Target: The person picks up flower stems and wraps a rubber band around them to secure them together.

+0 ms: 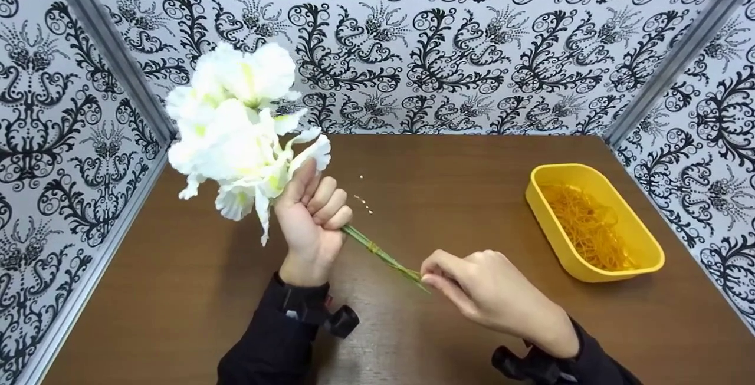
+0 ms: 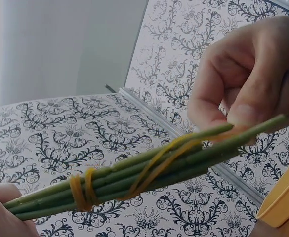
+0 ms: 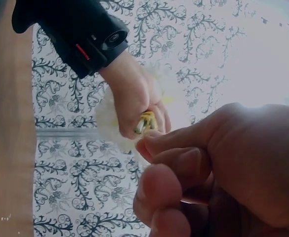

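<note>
At the far left stood a side panel (image 1: 29, 102) covered with a black and white scroll pattern, and the back wall (image 1: 377, 37) carried the same pattern. To the right of this panel, the white flowers (image 1: 236, 131) were raised in one bunch above the brown table (image 1: 448, 196). Just under the blossoms, the left hand (image 1: 312, 214) held the bunch: its fingers were curled around the green stems (image 2: 104, 182), and its thumb pointed up toward the petals. A dark sleeve (image 1: 265, 338) covered this arm, and a small black camera (image 1: 342, 321) sat at the wrist. Some small white specks (image 1: 363, 199) showed on the table beyond the hand.

From the left fist, the stems sloped down to the right. A yellowish rubber band (image 1: 373, 247) was wrapped tightly around them, not far from the fist. Nearer to the cut ends, a second band (image 2: 159, 168) crossed the stems at a slant and was stretched toward the right hand (image 1: 495, 290). This hand pinched the end of that band between thumb and forefinger, beside the stem tips.

Farthest to the right, a yellow container (image 1: 548, 232) rested on the table, and a tangled heap of similar bands (image 1: 581, 226) lay inside it.
</note>
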The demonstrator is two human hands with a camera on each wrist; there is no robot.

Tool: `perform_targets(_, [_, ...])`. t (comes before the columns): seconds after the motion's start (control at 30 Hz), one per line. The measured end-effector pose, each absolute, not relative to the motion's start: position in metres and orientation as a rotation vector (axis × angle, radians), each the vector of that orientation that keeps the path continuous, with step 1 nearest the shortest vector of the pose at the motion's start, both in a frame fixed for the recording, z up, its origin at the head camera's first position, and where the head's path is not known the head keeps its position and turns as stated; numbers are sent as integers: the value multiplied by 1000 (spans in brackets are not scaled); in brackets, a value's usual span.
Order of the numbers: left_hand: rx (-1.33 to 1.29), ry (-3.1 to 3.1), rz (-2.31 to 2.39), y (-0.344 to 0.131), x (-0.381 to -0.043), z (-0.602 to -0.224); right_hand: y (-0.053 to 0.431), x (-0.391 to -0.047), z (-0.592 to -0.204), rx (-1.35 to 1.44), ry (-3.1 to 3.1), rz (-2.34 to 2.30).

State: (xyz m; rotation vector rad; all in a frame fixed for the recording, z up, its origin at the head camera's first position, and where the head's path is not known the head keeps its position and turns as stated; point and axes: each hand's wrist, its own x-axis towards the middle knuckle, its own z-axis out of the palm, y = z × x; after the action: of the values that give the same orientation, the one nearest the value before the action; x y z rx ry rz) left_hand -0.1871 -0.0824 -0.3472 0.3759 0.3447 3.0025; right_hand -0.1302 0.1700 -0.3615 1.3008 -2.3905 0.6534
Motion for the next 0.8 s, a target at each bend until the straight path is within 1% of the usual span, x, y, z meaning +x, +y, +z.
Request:
perform_targets(0.3, [363, 320, 2923, -74, -184, -351, 164, -138, -367, 1251, -2333, 676])
perform_targets(0.63, [207, 399, 2838, -44, -178, -363, 148, -144, -379, 1245, -2251, 1023])
perform_targets(0.8, [161, 355, 2885, -41, -181, -367, 146, -142, -377, 1249, -2224, 1121])
